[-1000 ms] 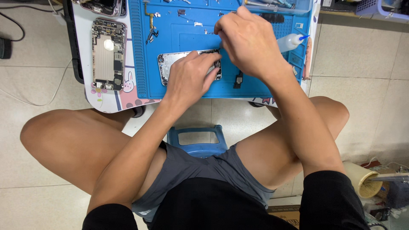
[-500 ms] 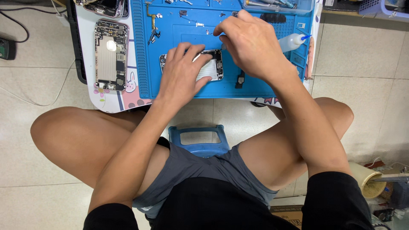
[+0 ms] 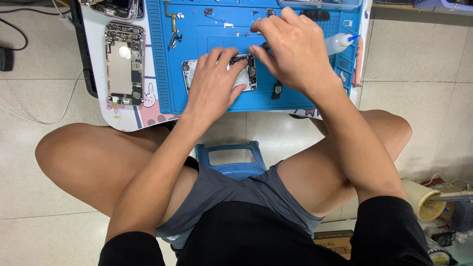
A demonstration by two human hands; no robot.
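An opened phone body [image 3: 246, 74] lies on a blue work mat [image 3: 212, 29] on a low white table. My left hand [image 3: 214, 83] rests flat on the phone body, fingers spread over its left and middle part. My right hand [image 3: 293, 51] hovers over the phone's top right corner, fingers pinched on a thin dark tool [image 3: 264, 47] whose tip points at the phone. Most of the tool is hidden by the hand.
A second opened phone shell [image 3: 124, 64] lies on the table's left. A small black part [image 3: 277, 90] and loose screws and parts [image 3: 173, 37] sit on the mat. A clear squeeze bottle [image 3: 339, 43] lies at the right. A blue stool [image 3: 231, 160] is between my knees.
The view has drifted, so the table sits a little lower and more to the right in frame. My left hand spread flatter over the phone. My right hand stayed at its top corner.
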